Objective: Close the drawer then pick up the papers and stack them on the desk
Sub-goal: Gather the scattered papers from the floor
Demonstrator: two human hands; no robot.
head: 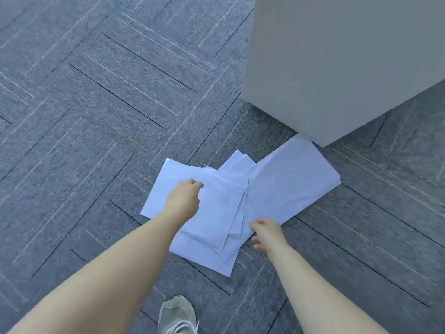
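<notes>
Several white papers (pixel 284 186) lie fanned and overlapping on the grey carpet, just below the corner of a pale grey cabinet (pixel 337 68). My left hand (pixel 184 200) reaches down over the left sheets, fingers curled downward onto the top one; whether it grips a sheet I cannot tell. My right hand (pixel 266 233) hovers at the lower right edge of the pile, fingers apart, holding nothing. One sheet's far corner slips under the cabinet's corner. No drawer front or desk top is in view.
Grey carpet tiles (pixel 96 116) with a diagonal line pattern spread all around. The cabinet fills the upper right and stands close behind the papers. A pale green sneaker (pixel 178 314) stands at the bottom, just below the pile.
</notes>
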